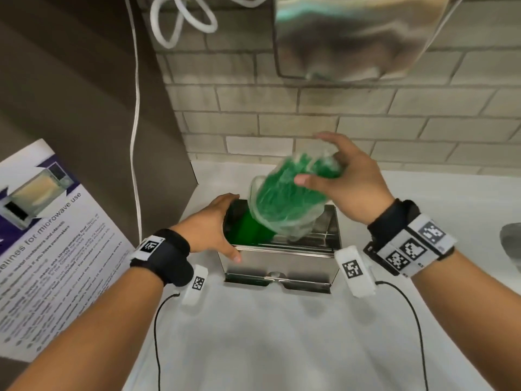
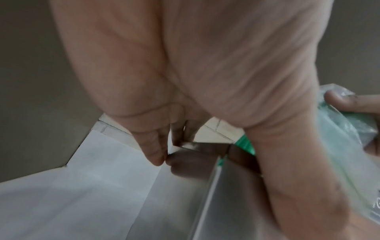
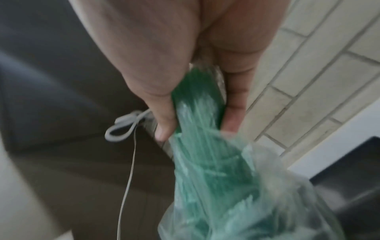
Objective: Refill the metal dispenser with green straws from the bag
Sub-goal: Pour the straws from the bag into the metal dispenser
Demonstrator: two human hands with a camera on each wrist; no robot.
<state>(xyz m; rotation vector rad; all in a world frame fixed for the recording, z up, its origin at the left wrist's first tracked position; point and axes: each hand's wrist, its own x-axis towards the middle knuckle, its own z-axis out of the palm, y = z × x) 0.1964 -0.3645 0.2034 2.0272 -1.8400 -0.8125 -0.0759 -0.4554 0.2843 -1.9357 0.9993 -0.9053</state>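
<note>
Green straws (image 1: pixel 284 198) fill the clear plastic bag (image 1: pixel 293 230) that my right hand (image 1: pixel 349 182) grips near its closed end, thumb on the near side and fingers curled round the far side; the right wrist view shows the bundle squeezed between thumb and fingers. I hold the bag tilted, its open mouth pointing down into the metal dispenser (image 1: pixel 282 263), and a mass of green shows inside the dispenser's open top, on the left half. The picture is too blurred for me to tell whether those straws are clear of the bag.

My left hand (image 1: pixel 211 230) clasps the dispenser's left wall, fingers curved along the far left corner and thumb lying over the near left rim; the left wrist view shows the fingertips (image 2: pixel 158 155) touching the steel side.

The dispenser stands on the white counter (image 1: pixel 253 334), close to the tiled wall (image 1: pixel 366 114) behind it. Left of the dispenser leans a printed notice about microwave use (image 1: pixel 53 249), and a white cable (image 1: pixel 136 108) hangs down beside it. Above the dispenser a shiny steel fixture (image 1: pixel 352 38) is mounted on the wall.
</note>
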